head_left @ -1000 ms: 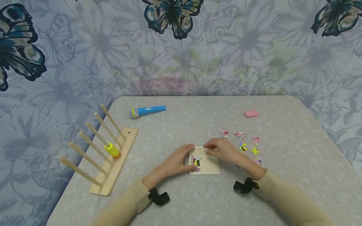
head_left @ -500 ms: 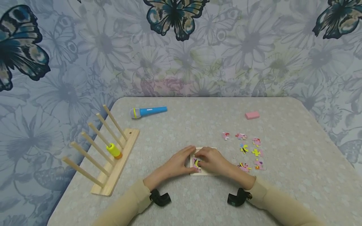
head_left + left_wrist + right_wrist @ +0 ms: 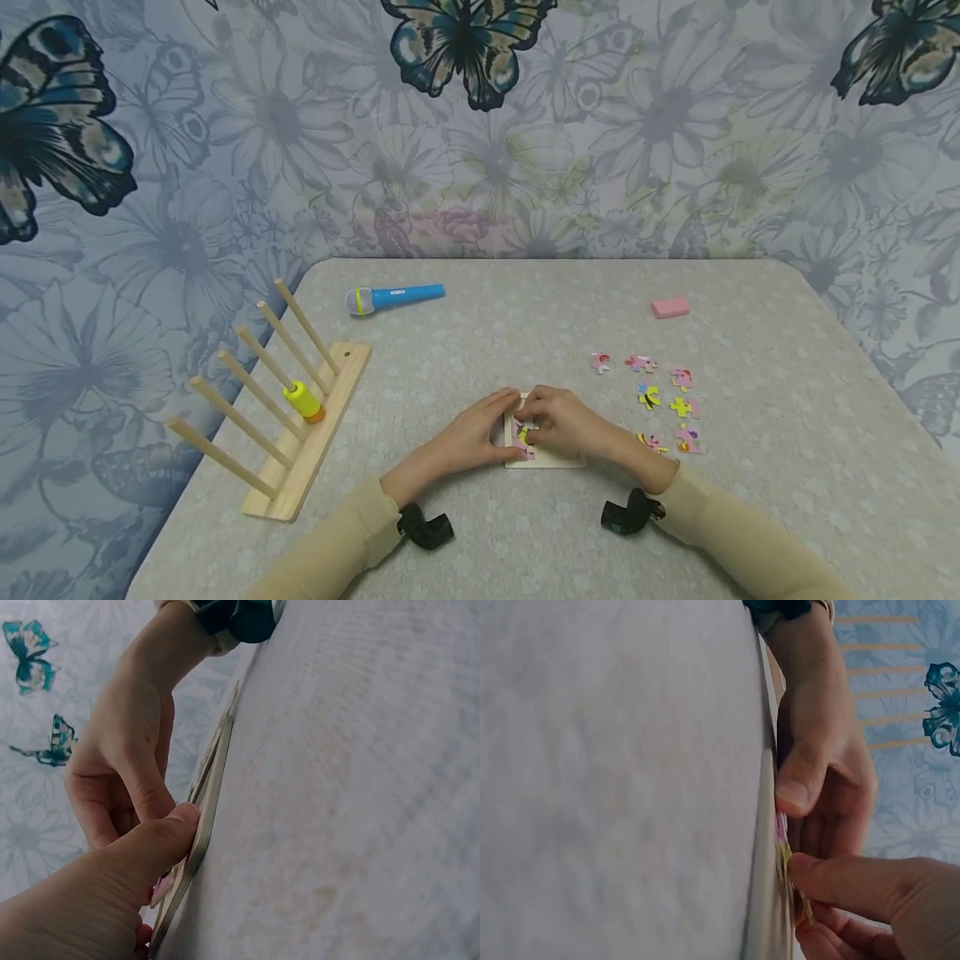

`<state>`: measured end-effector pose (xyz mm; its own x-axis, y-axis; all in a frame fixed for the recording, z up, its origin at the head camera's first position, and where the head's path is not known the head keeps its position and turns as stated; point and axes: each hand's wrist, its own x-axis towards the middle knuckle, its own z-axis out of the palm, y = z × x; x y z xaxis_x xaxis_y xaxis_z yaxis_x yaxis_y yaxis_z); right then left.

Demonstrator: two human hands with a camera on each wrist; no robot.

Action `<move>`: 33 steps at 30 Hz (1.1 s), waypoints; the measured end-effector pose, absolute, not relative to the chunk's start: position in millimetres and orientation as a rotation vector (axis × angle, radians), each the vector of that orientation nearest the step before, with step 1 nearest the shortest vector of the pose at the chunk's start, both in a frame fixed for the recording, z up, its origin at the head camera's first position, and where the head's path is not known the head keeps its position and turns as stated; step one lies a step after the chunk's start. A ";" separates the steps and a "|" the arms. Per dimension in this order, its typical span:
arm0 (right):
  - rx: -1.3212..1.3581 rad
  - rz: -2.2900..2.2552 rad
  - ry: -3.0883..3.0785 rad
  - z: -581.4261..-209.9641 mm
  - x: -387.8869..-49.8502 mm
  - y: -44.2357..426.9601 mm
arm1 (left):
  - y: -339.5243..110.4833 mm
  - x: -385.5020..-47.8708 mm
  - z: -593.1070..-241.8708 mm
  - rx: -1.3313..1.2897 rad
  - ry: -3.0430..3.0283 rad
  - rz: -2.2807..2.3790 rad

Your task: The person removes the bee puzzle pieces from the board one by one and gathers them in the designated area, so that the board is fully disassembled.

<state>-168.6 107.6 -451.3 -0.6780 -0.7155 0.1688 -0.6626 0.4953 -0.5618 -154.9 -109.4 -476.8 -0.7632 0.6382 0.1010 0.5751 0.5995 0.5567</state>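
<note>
A shallow wooden puzzle board (image 3: pixel 555 461) lies on the table in front of me. My left hand (image 3: pixel 467 435) grips its left side, fingers at the far edge and thumb on the near left corner. Several joined pieces (image 3: pixel 519 432) with a yellow-and-black picture on pink sit along that side. Over them, my right hand (image 3: pixel 567 423) pinches a puzzle piece (image 3: pixel 808 909) between thumb and fingers, low against the board in the right wrist view. In the head view the fingers mostly hide that piece, so its fit cannot be told.
Loose puzzle pieces (image 3: pixel 680 406) lie to the right of the board. A pink block (image 3: pixel 670 307) is farther back. At back left lies a toy microphone (image 3: pixel 405 295); a wooden peg rack (image 3: pixel 330 392) with yellow and orange rings (image 3: pixel 302 400) stands at left.
My right hand has moved left from the board's far right edge to the pieces on its left side, then stayed nearly still. The left hand keeps its hold on the board.
</note>
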 end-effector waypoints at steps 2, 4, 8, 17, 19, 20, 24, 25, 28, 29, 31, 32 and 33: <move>-1.232 -0.917 2.667 -446.2 -170.4 115.4 | -109.3 -154.9 -476.3 1.034 2.709 0.887; -1.217 -0.902 2.726 -441.1 -172.7 129.8 | -108.7 -154.8 -475.9 1.040 2.709 0.890; -1.052 -0.926 2.828 -436.3 -175.1 170.6 | -108.2 -154.7 -476.2 1.051 2.718 0.892; -0.912 -0.909 2.889 -444.0 -178.2 212.8 | -109.0 -154.6 -477.5 1.035 2.726 0.883; -0.932 -0.880 2.897 -446.8 -179.7 213.4 | -108.7 -154.1 -477.9 1.028 2.719 0.881; -0.936 -0.864 2.906 -447.8 -180.0 212.9 | -108.8 -153.7 -478.1 1.022 2.716 0.880; -0.986 -0.924 2.893 -444.5 -176.5 198.7 | -109.8 -151.0 -478.3 1.020 2.708 0.884; -1.015 -0.958 2.867 -442.6 -173.9 191.5 | -110.1 -150.5 -478.2 1.030 2.705 0.888; -1.131 -0.991 2.750 -438.5 -162.7 164.8 | -110.5 -149.4 -477.2 1.097 2.683 0.907; -1.174 -0.967 2.708 -438.0 -158.5 156.0 | -110.3 -149.2 -476.5 1.123 2.672 0.916; -1.236 -0.900 2.643 -438.6 -150.4 141.1 | -109.7 -149.3 -475.3 1.172 2.650 0.919; -1.250 -0.854 2.632 -439.9 -147.0 135.7 | -109.4 -149.3 -474.7 1.189 2.640 0.914; -1.253 -0.824 2.625 -441.1 -144.1 131.1 | -109.0 -149.4 -474.5 1.198 2.630 0.903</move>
<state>-144.1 131.1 -441.1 -0.6506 -0.7494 0.1229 -0.6852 0.5095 -0.5205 -149.4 -109.0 -474.5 -0.6816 0.7188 0.1369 0.6513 0.5106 0.5613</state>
